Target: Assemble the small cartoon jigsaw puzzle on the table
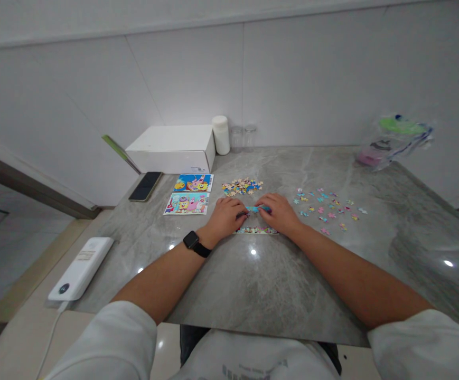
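1. A short blue puzzle strip lies between the two hands on the grey table. Its long axis runs left to right, roughly parallel to the table's near edge.
2. The left hand has its fingers curled down on the strip's left end, pinching it. A black watch sits on that wrist.
3. The right hand grips the strip's right end with bent fingertips.
4. Just nearer than the strip, touching the underside of both hands, lies a longer joined row, also lying left to right.
5. Beyond the strip is a heap of loose pieces. To the strip's right, scattered pieces spread thinly toward the table's right edge.
6. Left of the strip lie two picture cards, one behind the other. A dark phone lies further left, near the table's left edge.
7. Behind the cards stands a closed white box, with a white bottle and two clear jars against the wall. I cannot tell what the jars hold.
8. Far right of the strip, a clear bag holds green and pink items, too blurred to name.
9. A white power bank lies at the near left corner.
10. Nearer than the strip, the table is bare down to its near edge.
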Action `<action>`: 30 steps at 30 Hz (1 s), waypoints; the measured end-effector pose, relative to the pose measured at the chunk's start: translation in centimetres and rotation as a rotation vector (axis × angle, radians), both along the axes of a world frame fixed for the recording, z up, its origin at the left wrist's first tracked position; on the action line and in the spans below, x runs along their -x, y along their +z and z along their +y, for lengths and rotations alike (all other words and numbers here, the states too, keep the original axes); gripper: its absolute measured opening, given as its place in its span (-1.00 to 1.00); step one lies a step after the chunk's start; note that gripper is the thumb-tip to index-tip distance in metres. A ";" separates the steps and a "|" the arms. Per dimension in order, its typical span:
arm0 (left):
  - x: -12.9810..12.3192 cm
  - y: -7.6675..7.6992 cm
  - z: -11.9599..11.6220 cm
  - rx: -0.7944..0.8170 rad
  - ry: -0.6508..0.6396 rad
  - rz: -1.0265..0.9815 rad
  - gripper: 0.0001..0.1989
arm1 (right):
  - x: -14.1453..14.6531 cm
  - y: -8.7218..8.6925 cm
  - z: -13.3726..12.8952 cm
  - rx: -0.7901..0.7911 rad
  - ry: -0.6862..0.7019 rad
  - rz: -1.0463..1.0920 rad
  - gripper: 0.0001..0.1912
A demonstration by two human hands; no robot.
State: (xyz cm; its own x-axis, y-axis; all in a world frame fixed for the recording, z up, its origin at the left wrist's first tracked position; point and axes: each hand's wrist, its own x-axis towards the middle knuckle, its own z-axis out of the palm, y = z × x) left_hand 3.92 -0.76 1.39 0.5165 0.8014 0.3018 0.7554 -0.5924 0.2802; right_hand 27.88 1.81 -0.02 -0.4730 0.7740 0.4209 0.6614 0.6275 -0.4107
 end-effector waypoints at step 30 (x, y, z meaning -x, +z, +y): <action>0.1 -0.9 0.3 -0.026 0.059 -0.041 -0.89 | 0.2 -0.4 -0.6 -0.056 0.149 -0.128 -0.75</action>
State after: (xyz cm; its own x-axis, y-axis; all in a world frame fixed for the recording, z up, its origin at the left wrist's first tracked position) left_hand 3.85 -0.48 0.44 0.4549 0.8219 0.3429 0.7776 -0.5542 0.2969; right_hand 27.72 1.19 -0.39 -0.6329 0.6685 0.3906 0.6043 0.7419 -0.2906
